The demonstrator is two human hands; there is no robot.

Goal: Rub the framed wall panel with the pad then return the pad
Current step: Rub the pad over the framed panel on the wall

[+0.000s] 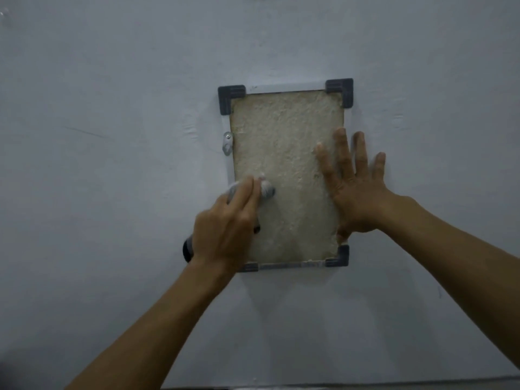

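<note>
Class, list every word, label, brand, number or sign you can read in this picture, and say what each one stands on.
None: no readable text anywhere.
Framed wall panel: rough beige surface, no writing.
Grey corner pieces: ridged, no lettering visible.
Metal hanger tab: no marking legible.
Pad under the left hand: blurred, no label visible.

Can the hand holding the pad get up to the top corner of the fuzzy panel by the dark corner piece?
Probably yes. The left hand presses the pad low on the panel's left side, and the rough surface up to the top-left corner piece is bare. The right hand lies flat on the opposite edge.
</note>
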